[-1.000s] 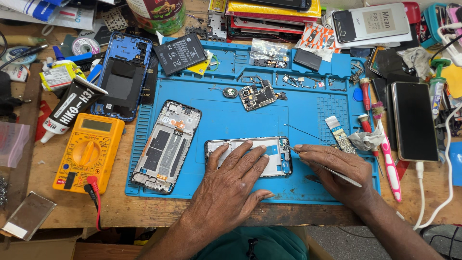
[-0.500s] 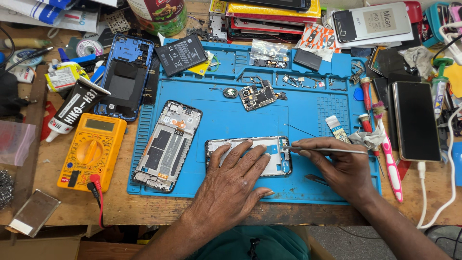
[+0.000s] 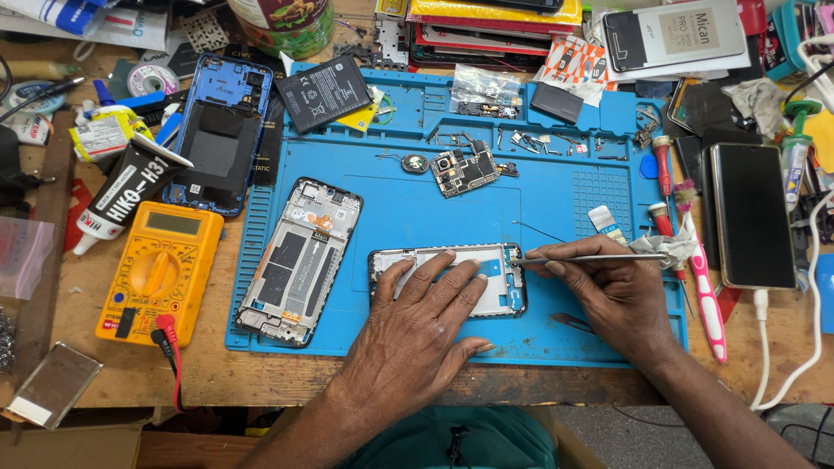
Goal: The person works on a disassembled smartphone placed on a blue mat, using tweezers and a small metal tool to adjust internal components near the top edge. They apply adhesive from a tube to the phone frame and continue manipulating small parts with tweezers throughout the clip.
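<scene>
My left hand (image 3: 415,326) lies flat, fingers spread, on an opened phone frame (image 3: 497,282) that rests on the blue repair mat (image 3: 417,213). My right hand (image 3: 612,300) grips thin metal tweezers (image 3: 582,258), held level, with the tip touching the frame's upper right corner. A second opened phone frame (image 3: 300,260) lies tilted to the left on the mat. A small circuit board (image 3: 465,171) sits on the mat above my hands.
A yellow multimeter (image 3: 156,269) with a red lead lies left of the mat, by a black glue tube (image 3: 126,187). A blue phone back (image 3: 217,130) and a black battery (image 3: 326,91) sit upper left. A dark phone (image 3: 749,213) and pink brush (image 3: 705,291) lie right.
My right hand has lifted the tweezers from a slanted, low position to level, and moved their tip left to the frame's upper right corner. My left hand stays on the frame.
</scene>
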